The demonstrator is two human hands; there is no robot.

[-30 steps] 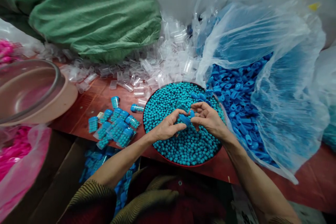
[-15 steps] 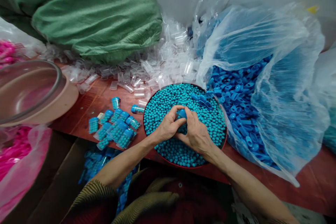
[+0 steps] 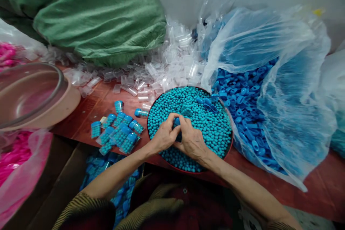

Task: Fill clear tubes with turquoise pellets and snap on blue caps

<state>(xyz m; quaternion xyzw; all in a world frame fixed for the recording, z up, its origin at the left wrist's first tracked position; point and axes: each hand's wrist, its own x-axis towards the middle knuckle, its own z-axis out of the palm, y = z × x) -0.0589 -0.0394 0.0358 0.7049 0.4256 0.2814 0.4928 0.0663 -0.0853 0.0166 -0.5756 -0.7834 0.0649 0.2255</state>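
Observation:
Over a round basin (image 3: 232, 143) full of turquoise beads (image 3: 212, 133), my two hands meet, closed around one small piece with a blue cap (image 3: 177, 121). My left hand (image 3: 164, 136) pinches it from the left between thumb and fingers. From the other side my right hand (image 3: 192, 143) grips it with curled fingers. The lower part of the piece is hidden by the hands, so its contents cannot be made out. A few loose blue caps (image 3: 208, 105) rest on the beads at the basin's back right.
Filled, blue-capped bead containers (image 3: 122, 133) lie left of the basin on the red table (image 3: 78, 122). Clear empty tubes (image 3: 172, 64) are heaped behind. A plastic bag (image 3: 293, 115) of blue caps stands right, a green sack (image 3: 102, 18) back left, a pink basin (image 3: 67, 104) left.
Both hands have shifted a little left and toward me over the beads, still gripping the blue-capped piece. The things on the table look the same.

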